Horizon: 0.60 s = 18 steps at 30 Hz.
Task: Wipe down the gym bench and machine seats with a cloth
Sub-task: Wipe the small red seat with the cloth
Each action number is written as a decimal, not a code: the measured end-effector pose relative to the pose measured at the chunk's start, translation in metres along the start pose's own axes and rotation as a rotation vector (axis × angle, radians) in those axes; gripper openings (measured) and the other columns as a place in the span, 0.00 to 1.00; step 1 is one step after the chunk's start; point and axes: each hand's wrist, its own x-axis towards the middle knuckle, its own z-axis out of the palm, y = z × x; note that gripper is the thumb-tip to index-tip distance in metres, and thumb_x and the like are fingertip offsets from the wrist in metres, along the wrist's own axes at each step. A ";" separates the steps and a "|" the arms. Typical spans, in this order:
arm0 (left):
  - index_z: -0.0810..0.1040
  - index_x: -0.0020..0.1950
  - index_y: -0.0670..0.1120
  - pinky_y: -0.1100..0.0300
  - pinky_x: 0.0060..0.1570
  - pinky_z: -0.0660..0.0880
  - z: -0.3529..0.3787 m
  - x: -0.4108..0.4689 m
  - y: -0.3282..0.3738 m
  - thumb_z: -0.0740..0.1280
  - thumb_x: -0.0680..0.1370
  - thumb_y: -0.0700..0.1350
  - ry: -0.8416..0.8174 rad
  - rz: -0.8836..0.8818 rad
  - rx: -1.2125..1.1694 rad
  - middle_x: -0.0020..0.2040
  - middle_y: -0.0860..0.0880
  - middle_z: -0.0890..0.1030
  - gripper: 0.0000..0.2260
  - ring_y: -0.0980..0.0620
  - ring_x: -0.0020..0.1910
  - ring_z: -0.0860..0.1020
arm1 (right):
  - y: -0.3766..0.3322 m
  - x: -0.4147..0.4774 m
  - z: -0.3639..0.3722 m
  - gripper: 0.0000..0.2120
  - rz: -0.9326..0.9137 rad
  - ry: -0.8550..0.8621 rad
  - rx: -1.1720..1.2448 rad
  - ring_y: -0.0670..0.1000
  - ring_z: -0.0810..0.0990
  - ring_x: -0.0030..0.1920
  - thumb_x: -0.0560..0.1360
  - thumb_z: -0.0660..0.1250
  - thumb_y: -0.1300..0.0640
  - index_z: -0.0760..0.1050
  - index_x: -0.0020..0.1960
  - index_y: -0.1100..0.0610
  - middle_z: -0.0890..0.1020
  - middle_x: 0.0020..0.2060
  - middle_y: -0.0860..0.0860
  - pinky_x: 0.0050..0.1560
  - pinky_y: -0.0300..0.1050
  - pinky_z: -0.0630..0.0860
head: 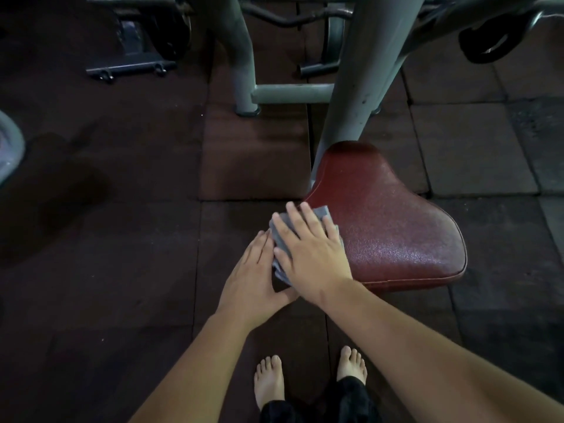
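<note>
**Grey folded cloth (323, 212) on the left edge of the seat**

The cloth lies on the near-left edge of the dark red, grained vinyl machine seat (396, 227), partly hanging off that edge. Your right hand (314, 257) lies flat on top of it, fingers straight and spread, pressing it to the padding without curling round it. Your left hand (253, 276) is just to the left, off the seat. Its fingers are straight and together and rest against the side of the cloth, and its thumb reaches under your right wrist. It grips nothing.

The seat is wide at the near end and narrows at the far end, where it meets a thick grey painted steel post (360, 71) that slants up and away. Dark rubber floor tiles (122, 239) lie below. Your bare left foot (270, 380) and bare right foot (351, 364) stand near the bottom of the view. A black weight plate (485, 44) hangs at the far right.
</note>
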 end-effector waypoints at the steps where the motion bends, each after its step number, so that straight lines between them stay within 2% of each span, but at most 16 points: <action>1: 0.41 0.85 0.51 0.56 0.83 0.48 0.000 -0.001 -0.001 0.69 0.74 0.70 -0.003 -0.004 -0.002 0.85 0.57 0.42 0.52 0.63 0.80 0.37 | 0.005 -0.002 -0.001 0.30 -0.049 -0.018 0.001 0.54 0.46 0.83 0.84 0.49 0.40 0.51 0.84 0.45 0.52 0.84 0.50 0.81 0.59 0.46; 3: 0.40 0.85 0.52 0.60 0.80 0.45 0.000 -0.003 -0.001 0.68 0.74 0.71 0.005 -0.011 0.023 0.83 0.61 0.41 0.53 0.65 0.79 0.36 | 0.018 0.013 -0.007 0.29 -0.059 -0.027 0.010 0.53 0.45 0.83 0.84 0.48 0.39 0.51 0.84 0.44 0.52 0.84 0.49 0.82 0.58 0.45; 6: 0.39 0.85 0.53 0.61 0.79 0.46 -0.003 0.001 0.006 0.68 0.74 0.71 0.021 0.002 0.017 0.81 0.63 0.41 0.53 0.66 0.78 0.36 | 0.018 0.021 -0.009 0.30 0.049 -0.009 0.018 0.52 0.44 0.83 0.84 0.48 0.39 0.50 0.84 0.44 0.51 0.84 0.49 0.82 0.58 0.44; 9: 0.38 0.85 0.53 0.59 0.81 0.49 -0.002 0.005 0.011 0.71 0.72 0.71 0.022 0.011 -0.030 0.84 0.60 0.42 0.55 0.66 0.79 0.37 | 0.022 -0.010 -0.008 0.33 -0.097 -0.038 0.018 0.52 0.45 0.83 0.83 0.50 0.37 0.48 0.84 0.44 0.50 0.84 0.48 0.82 0.58 0.46; 11: 0.37 0.84 0.54 0.58 0.80 0.50 -0.002 0.005 0.011 0.70 0.72 0.72 0.013 0.001 -0.019 0.84 0.60 0.41 0.56 0.66 0.78 0.37 | 0.051 0.000 -0.018 0.33 -0.171 -0.069 0.014 0.52 0.48 0.83 0.81 0.49 0.34 0.49 0.84 0.44 0.52 0.84 0.48 0.81 0.58 0.49; 14: 0.33 0.83 0.57 0.55 0.79 0.53 -0.003 0.005 0.013 0.69 0.72 0.73 0.006 -0.018 0.006 0.83 0.61 0.39 0.56 0.66 0.77 0.37 | 0.106 0.069 -0.033 0.34 0.026 -0.025 -0.028 0.56 0.52 0.83 0.80 0.48 0.34 0.54 0.83 0.44 0.57 0.83 0.51 0.80 0.62 0.54; 18: 0.30 0.82 0.59 0.53 0.79 0.55 -0.003 0.004 0.018 0.68 0.72 0.73 0.000 -0.049 0.023 0.82 0.64 0.36 0.56 0.67 0.76 0.36 | 0.143 0.128 -0.048 0.34 0.310 0.030 0.011 0.58 0.51 0.82 0.80 0.52 0.34 0.53 0.83 0.44 0.56 0.83 0.52 0.81 0.60 0.51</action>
